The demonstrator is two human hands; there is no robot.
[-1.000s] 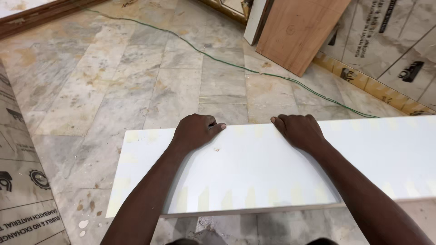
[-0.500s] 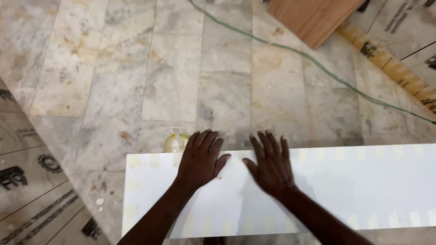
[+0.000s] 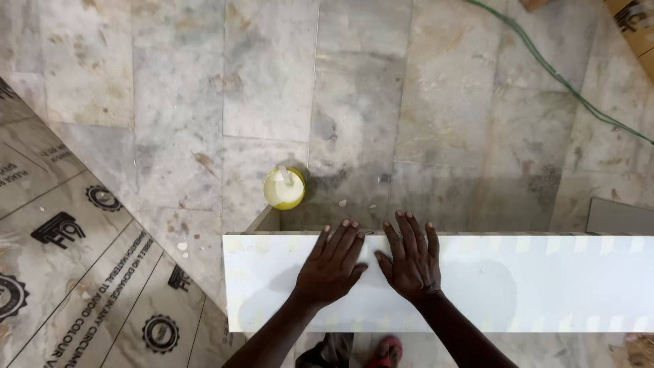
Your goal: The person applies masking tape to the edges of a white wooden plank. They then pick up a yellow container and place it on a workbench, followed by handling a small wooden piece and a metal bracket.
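Observation:
A long white board (image 3: 531,283) lies flat across the lower part of the head view, running off the right edge. My left hand (image 3: 330,266) rests palm down on it with fingers spread, fingertips near the far edge. Beside it, my right hand (image 3: 409,259) also lies flat on the board, fingers apart. The two hands are close together, thumbs nearly touching. Neither holds anything. Just beyond the board's far edge a round yellow-and-white bottle (image 3: 284,188) stands on the floor.
The floor is grey-beige marble tile (image 3: 354,88). Printed cardboard sheets (image 3: 82,272) cover it at the lower left. A green cable (image 3: 565,78) runs across the upper right. A grey panel edge (image 3: 616,217) shows at right. A red sandal (image 3: 387,351) is below the board.
The view has tilted further down, and the board and both hands sit lower in it. The hands have drawn together and lie flat. The bottle on the floor is now in full view.

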